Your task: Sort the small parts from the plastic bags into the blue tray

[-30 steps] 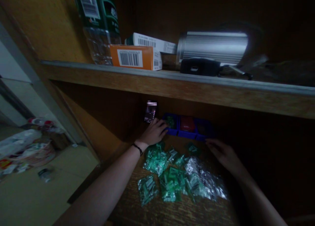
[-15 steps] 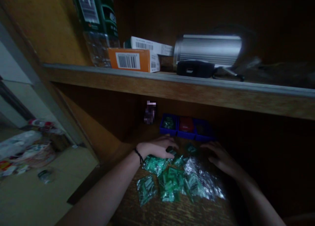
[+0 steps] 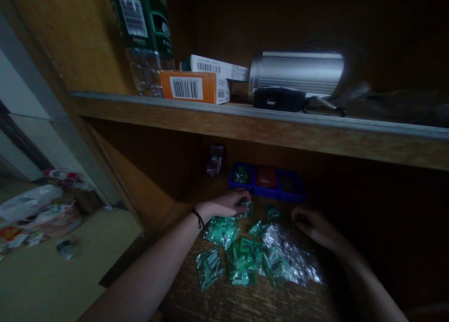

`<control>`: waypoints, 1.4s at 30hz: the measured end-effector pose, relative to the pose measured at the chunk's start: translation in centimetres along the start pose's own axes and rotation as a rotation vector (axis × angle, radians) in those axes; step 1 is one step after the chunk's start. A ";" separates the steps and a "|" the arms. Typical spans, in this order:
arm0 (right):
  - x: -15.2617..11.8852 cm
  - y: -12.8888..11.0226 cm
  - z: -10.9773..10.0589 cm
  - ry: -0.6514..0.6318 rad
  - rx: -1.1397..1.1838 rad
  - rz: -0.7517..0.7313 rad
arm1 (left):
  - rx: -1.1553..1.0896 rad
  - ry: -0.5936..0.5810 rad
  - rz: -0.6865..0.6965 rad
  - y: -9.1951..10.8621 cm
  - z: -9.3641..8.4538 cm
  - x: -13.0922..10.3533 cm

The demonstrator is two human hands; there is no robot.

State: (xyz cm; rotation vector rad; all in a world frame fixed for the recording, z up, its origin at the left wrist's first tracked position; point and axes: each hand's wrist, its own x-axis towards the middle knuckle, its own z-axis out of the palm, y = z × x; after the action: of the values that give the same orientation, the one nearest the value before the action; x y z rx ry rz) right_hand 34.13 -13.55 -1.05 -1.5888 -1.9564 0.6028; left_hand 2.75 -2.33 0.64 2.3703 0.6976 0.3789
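My left hand [image 3: 229, 204], with a dark cord at the wrist, is closed on a small clear-and-green packet [image 3: 247, 209] just in front of the blue divided tray [image 3: 264, 191]. To the right, my right hand [image 3: 310, 223] hovers with its fingers curled together; whatever is between them, if anything, is too dark to make out. Several green packets [image 3: 244, 261] and a silvery crinkled bag [image 3: 294, 256] lie on the wooden surface between my forearms. One small green packet [image 3: 273, 212] rests between my hands. A green item and a red item sit in the tray's compartments.
A shelf board [image 3: 245, 121] crosses above my hands, bearing a plastic bottle [image 3: 149, 41], an orange box [image 3: 191, 86], a silver cylinder [image 3: 298, 72] and a black object [image 3: 278, 99]. A basket [image 3: 58, 219] with litter stands on the floor at left.
My left hand has closed its fingers on the small packet and lifted it slightly. My right hand's fingers have curled in and it has shifted a little right.
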 end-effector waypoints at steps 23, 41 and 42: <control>0.7 1.4 -0.7 0.526 0.341 0.170 | 0.232 0.644 -0.072 -4.1 -0.9 2.8; 0.8 0.7 -0.2 0.440 0.197 0.112 | 0.323 0.330 0.079 -1.2 -2.0 0.5; 0.7 0.6 -0.1 0.382 0.185 0.108 | 0.247 0.207 0.079 -1.0 -2.4 0.1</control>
State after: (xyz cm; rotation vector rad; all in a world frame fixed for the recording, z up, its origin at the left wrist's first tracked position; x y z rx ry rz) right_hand 34.48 -12.73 -1.25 -1.5665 -1.5007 0.4658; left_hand 1.44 -0.38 1.84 2.6226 0.7851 0.6106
